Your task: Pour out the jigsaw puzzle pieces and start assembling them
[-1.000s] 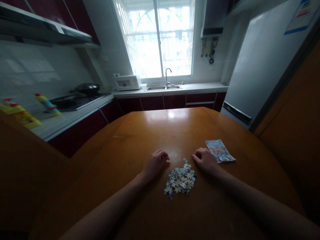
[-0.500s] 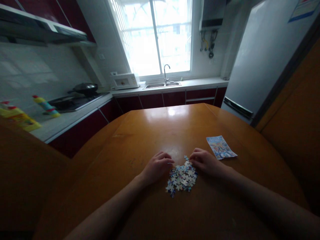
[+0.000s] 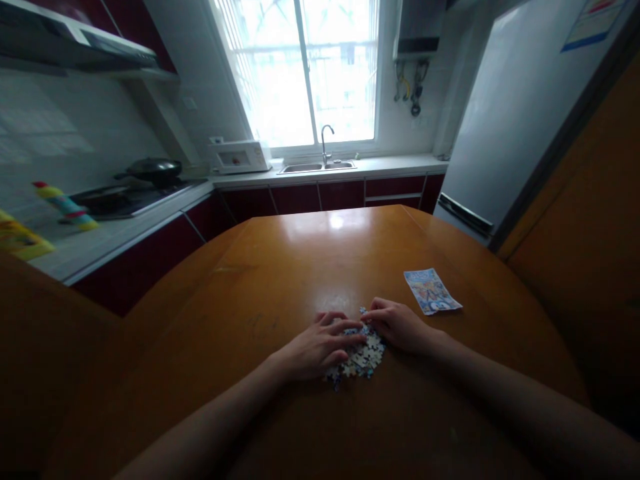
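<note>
- The puzzle pieces (image 3: 369,353) lie in a loose, overlapping heap, mostly pale whitish, with bits of blue and darker colour among them; they are too small for me to make out any print.
- One small bluish piece (image 3: 363,310) sits at the far edge of the heap.
- My left hand (image 3: 317,347) is palm down with its fingers spread apart, reaching over the left part of the heap and hiding some of it; whether a piece is caught under my fingertips I cannot tell.
- My right hand (image 3: 400,325) is at the heap's far right edge, fingers bent inward and tips at the pieces; I cannot tell whether they pinch one.
- So the heap is between my hands, partly beneath the left one and just beside the right.
- To the right of the heap and farther from me, a printed picture sheet (image 3: 431,291) lies flat, apart from my right hand.
- Under the heap is the brown wooden table (image 3: 310,253); well beyond the heap stands the sink (image 3: 300,169).
</note>
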The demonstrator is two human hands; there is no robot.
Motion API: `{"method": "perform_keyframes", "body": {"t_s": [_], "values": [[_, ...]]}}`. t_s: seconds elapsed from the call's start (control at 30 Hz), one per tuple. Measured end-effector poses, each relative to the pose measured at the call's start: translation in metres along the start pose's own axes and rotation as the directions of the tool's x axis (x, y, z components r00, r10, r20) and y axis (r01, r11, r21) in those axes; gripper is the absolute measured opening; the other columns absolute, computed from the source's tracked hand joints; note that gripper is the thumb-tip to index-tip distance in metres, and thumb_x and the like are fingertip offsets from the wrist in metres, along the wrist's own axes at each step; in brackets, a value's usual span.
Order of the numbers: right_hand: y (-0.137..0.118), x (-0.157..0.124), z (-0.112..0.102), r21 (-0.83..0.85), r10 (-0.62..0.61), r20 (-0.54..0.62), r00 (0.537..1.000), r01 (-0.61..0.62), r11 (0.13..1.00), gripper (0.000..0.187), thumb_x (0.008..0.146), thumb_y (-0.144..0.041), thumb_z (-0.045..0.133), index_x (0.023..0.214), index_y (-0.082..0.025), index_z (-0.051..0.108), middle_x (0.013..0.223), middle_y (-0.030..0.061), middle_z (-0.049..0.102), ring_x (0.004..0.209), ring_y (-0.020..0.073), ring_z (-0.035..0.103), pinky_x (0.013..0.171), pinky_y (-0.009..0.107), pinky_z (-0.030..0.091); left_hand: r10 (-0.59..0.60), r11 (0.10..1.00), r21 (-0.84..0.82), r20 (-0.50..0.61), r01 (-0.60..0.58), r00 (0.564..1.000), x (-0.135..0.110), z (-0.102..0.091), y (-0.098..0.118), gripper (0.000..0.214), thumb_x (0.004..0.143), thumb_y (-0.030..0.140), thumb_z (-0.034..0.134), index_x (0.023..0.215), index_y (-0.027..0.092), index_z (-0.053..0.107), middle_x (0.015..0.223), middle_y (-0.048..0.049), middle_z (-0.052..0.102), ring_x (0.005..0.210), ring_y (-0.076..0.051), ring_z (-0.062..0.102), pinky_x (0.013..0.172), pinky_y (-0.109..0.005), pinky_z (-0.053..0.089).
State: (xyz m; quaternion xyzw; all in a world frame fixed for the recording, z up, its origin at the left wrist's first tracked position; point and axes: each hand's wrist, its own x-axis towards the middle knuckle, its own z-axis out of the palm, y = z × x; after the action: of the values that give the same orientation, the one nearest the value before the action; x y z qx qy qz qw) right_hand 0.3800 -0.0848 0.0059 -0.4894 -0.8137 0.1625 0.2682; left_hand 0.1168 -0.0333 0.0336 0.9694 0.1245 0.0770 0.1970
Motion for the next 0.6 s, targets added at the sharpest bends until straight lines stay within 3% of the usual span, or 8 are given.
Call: {"method": "perform_keyframes", "body": {"t_s": [0.3,0.5,0.6], "values": [[0.0,0.009,-0.002,0.017,0.039,0.013,0.999,-0.039,0.999,0.017,0.092,-0.016,0.058,0.096,-0.022,0.073,0.094,0.0039,0.065,0.081,0.0151,0.063,0.073,0.025,0.046,0.021,0.995,-0.1,-0.041,-0.025,0.999,0.0,0.0,-0.002,0.043,0.102,0.049,0.041,0.141,0.038,0.056,0.14,-0.0021,0.061,0.129,-0.028,0.043,0.116,-0.046,0.026],[0.002,0.007,-0.006,0.112,0.056,-0.061,0.997,-0.049,0.993,0.013,0.086,-0.01,0.06,0.083,-0.019,0.069,0.087,0.0028,0.063,0.074,0.0138,0.059,0.067,0.024,0.044,0.022,0.993,-0.114,-0.059,-0.029,0.998,0.0,-0.004,0.002,0.041,0.102,0.047,0.042,0.137,0.037,0.06,0.138,-0.0034,0.062,0.128,-0.028,0.045,0.115,-0.045,0.029],[0.006,0.004,-0.018,0.012,0.127,-0.148,0.981,-0.127,0.992,0.012,0.085,-0.012,0.063,0.078,-0.019,0.07,0.083,0.0029,0.063,0.073,0.0146,0.058,0.065,0.025,0.041,0.04,0.995,-0.095,-0.052,-0.045,0.998,-0.001,-0.003,0.004,0.038,0.101,0.045,0.047,0.136,0.039,0.06,0.143,-0.0022,0.058,0.13,-0.029,0.044,0.115,-0.047,0.03]]}}
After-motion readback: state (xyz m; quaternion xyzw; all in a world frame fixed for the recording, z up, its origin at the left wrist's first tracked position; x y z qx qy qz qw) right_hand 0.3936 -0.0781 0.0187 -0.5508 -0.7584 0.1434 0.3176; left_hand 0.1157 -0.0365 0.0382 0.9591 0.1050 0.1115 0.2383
